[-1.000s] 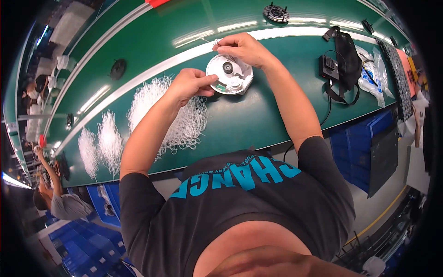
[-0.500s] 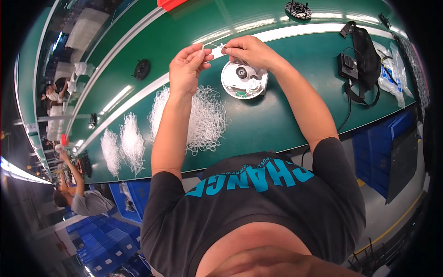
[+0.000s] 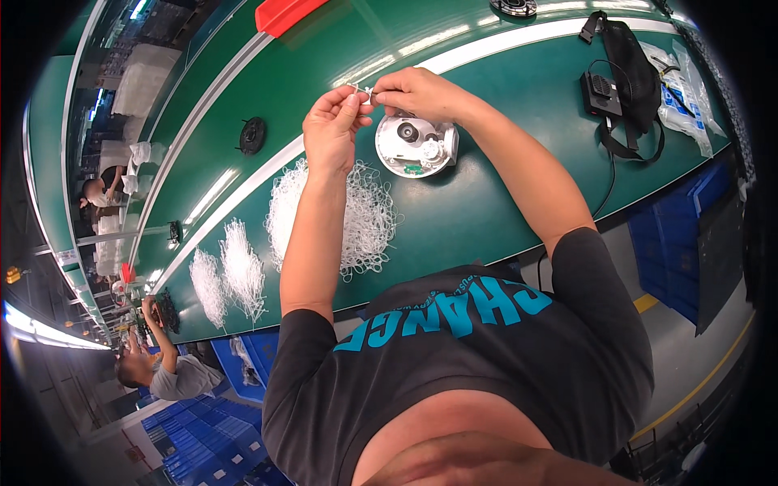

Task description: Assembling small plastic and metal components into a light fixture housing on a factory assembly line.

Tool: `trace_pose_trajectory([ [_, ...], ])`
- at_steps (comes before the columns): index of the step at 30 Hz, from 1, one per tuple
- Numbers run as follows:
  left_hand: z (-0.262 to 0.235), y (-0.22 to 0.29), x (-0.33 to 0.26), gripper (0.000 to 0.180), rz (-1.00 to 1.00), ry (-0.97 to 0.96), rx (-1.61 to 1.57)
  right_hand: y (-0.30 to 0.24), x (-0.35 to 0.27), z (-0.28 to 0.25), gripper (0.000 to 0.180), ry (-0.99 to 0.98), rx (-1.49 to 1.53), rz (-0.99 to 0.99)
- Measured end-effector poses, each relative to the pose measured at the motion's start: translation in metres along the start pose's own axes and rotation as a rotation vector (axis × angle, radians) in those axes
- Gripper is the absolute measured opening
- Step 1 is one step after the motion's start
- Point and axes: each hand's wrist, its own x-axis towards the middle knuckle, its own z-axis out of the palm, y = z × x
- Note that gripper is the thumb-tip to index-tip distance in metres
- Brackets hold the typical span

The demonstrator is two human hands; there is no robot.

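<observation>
A thin white strip, which looks like a cable tie (image 3: 364, 90), is pinched between my two hands above the far side of the green bench. My left hand (image 3: 331, 134) grips one part of it between thumb and fingers. The fingertips of my right hand (image 3: 421, 93) are closed on the other part, close to the left fingertips. Just below the right hand sits a round white device housing (image 3: 389, 157) with a black round part and a small green board. A heap of looped white ties (image 3: 369, 223) lies beside and partly behind my left forearm.
Two bundles of straight white ties (image 3: 241, 271) lie left of the heap. A black round part (image 3: 253, 135) and a red bin (image 3: 284, 14) are on the far belt. A black pouch (image 3: 632, 73) and a clear plastic bag (image 3: 685, 105) lie right. Other people work at left.
My hands have drawn closer together, and the strip stretched between them now shows a shorter length. The whole view has shifted slightly. The housing and the heap stay on the bench.
</observation>
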Motion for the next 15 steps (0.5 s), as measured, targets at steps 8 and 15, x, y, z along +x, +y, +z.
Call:
trace_pose_trajectory([
  [8,-0.005,0.005,-0.009,0.014,0.023,0.017,0.061,-0.006,-0.001,0.008,0.026,-0.015,-0.043,-0.017],
  [15,0.001,0.003,-0.015,0.012,0.123,0.046,0.442,-0.009,-0.002,0.008,0.026,-0.037,-0.134,-0.056],
])
